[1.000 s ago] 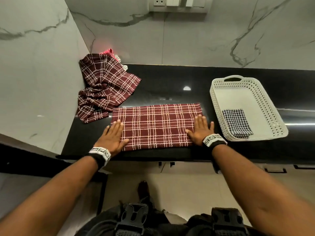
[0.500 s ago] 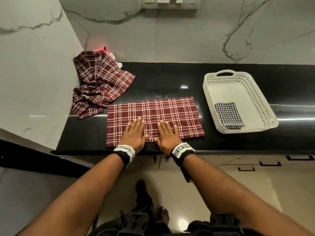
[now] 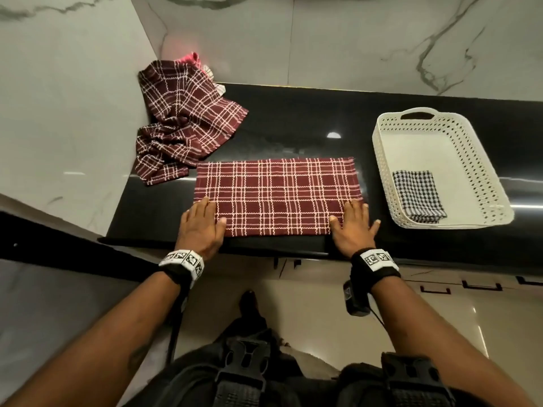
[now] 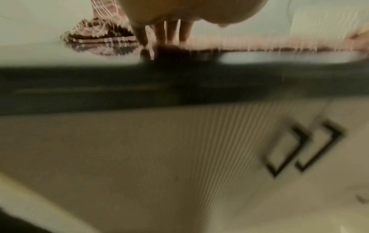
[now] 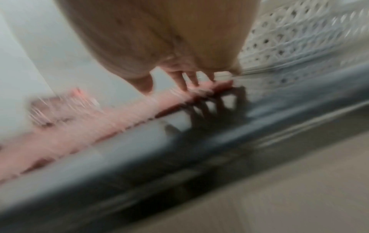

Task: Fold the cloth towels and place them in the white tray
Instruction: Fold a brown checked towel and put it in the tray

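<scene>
A maroon plaid towel [image 3: 277, 195] lies flat as a long rectangle near the black counter's front edge. My left hand [image 3: 202, 220] presses flat on its near left corner, fingers straight. At the near right corner my right hand [image 3: 352, 223] lies flat the same way. The white perforated tray [image 3: 382, 160] stands to the right, with a folded black-and-white checked towel [image 3: 417, 196] in its near part. Both wrist views are blurred: straight fingers [image 4: 171, 31] touch the cloth edge, and the other hand's fingers [image 5: 187, 78] rest on the towel beside the tray wall [image 5: 289, 39].
A crumpled maroon plaid towel [image 3: 182, 124] is heaped in the back left corner against the marble wall, a bit of red cloth [image 3: 189, 58] behind it. The black counter [image 3: 293, 118] ends just under my wrists. Cabinet fronts with black handles [image 4: 303, 146] are below.
My hands slid from the towel's ends to its middle, then apart again to its near corners, staying flat on the cloth. The camera view has tilted down a little.
</scene>
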